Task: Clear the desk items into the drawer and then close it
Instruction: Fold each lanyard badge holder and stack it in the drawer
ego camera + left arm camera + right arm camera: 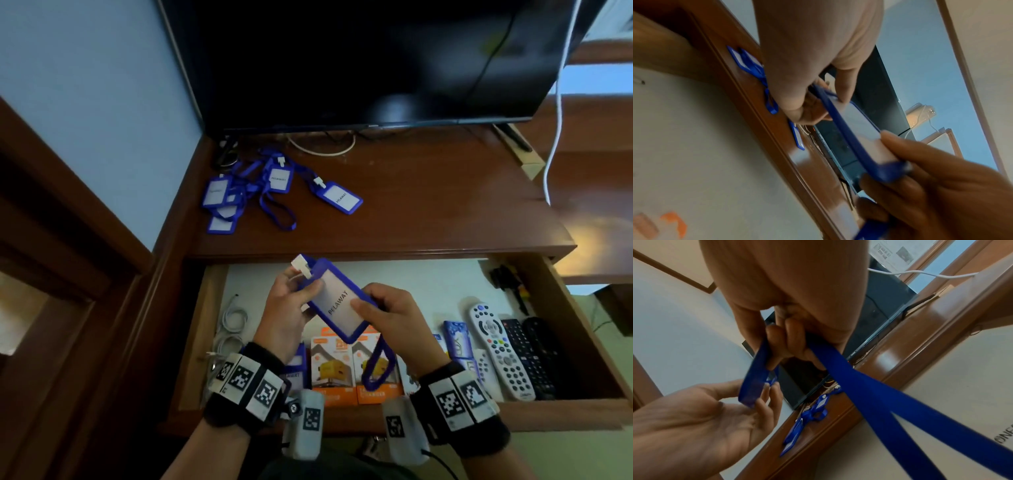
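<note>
Both hands hold one blue badge holder [337,301] marked PELAWAT above the open drawer [561,409]. My left hand [303,291] pinches its upper end by the white clip [302,266]; in the left wrist view the thumb lies on the badge holder [857,128]. My right hand [368,305] grips the lower end, thumb on its face, fingers curled under it. Its blue lanyard [376,366] hangs below my right hand [789,344], seen up close as the lanyard [875,402]. Several more blue badge holders [239,195] lie on the desk's left, one badge holder [339,198] apart.
The drawer holds orange boxes [342,370], a white remote [500,353], black remotes [534,356], small blue boxes [457,337] and white cables [233,322]. A dark TV [359,61] stands at the back of the wooden desk [428,205]. A white cord [556,120] hangs at right.
</note>
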The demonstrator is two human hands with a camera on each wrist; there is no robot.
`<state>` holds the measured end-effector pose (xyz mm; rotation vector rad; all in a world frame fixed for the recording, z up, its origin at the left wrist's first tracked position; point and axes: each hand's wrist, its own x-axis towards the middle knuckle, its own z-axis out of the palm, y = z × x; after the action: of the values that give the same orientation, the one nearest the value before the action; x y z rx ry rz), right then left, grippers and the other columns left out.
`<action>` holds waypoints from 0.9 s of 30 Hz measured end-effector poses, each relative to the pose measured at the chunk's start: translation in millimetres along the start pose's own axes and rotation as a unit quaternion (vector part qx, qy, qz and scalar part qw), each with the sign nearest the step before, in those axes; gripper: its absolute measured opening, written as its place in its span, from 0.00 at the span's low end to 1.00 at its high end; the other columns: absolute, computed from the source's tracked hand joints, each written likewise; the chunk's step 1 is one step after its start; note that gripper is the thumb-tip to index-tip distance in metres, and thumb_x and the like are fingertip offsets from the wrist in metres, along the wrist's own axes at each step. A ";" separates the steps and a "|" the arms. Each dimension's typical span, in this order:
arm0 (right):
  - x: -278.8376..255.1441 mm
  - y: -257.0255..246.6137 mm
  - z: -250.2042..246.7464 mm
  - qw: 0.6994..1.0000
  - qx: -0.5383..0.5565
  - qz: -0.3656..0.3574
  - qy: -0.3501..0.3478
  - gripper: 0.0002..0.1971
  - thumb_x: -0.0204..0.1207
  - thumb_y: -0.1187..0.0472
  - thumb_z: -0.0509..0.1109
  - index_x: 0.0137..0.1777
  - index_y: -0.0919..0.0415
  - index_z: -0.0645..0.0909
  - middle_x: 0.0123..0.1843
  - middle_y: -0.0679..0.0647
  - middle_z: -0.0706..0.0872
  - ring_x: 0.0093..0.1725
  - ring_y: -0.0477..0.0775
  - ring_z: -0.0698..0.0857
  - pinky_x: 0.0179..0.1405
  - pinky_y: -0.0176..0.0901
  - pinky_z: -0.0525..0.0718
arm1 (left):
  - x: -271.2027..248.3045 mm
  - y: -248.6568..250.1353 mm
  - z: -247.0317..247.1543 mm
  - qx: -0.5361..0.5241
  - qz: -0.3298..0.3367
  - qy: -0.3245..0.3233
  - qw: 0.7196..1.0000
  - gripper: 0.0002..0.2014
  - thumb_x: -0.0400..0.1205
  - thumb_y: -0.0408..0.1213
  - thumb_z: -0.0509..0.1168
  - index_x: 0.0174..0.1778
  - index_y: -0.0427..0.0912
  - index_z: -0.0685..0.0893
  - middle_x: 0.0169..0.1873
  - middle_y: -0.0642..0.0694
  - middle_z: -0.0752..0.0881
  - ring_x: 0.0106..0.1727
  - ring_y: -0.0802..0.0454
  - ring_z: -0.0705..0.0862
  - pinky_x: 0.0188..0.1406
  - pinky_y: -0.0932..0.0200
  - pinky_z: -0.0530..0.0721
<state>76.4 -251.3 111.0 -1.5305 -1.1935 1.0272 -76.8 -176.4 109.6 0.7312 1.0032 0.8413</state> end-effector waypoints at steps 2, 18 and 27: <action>1.6 -5.0 1.2 1.000 -0.009 0.012 -0.011 0.10 0.80 0.63 0.67 0.35 0.60 0.80 0.29 0.46 0.81 0.32 0.46 0.82 0.33 0.41 0.77 | 4.5 11.6 -14.6 0.048 -0.010 -0.023 0.999 0.24 0.76 0.24 0.69 0.68 0.39 0.73 0.60 0.37 0.84 0.56 0.43 0.85 0.51 0.47 0.86; -8.4 -1.7 8.1 0.995 0.062 0.075 -0.019 0.13 0.77 0.62 0.69 0.36 0.72 0.79 0.32 0.55 0.87 0.32 0.47 0.88 0.26 0.28 0.77 | 14.1 46.9 -54.8 0.436 -0.047 -0.239 0.866 0.28 0.71 0.40 0.78 0.66 0.59 0.79 0.45 0.40 0.88 0.46 0.49 0.87 0.44 0.57 0.84; -9.1 -3.0 13.4 0.987 0.099 0.124 0.027 0.10 0.78 0.59 0.68 0.44 0.67 0.82 0.40 0.61 0.89 0.37 0.53 0.90 0.31 0.35 0.84 | 4.4 31.4 -49.7 0.435 -0.052 -0.221 0.871 0.05 0.75 0.39 0.74 0.44 0.43 0.90 0.40 0.47 0.92 0.33 0.54 0.87 0.37 0.67 0.85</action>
<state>61.3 -257.6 111.4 -1.5631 -0.8490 1.2207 -129.3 -150.4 116.0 1.5417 0.9663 0.0534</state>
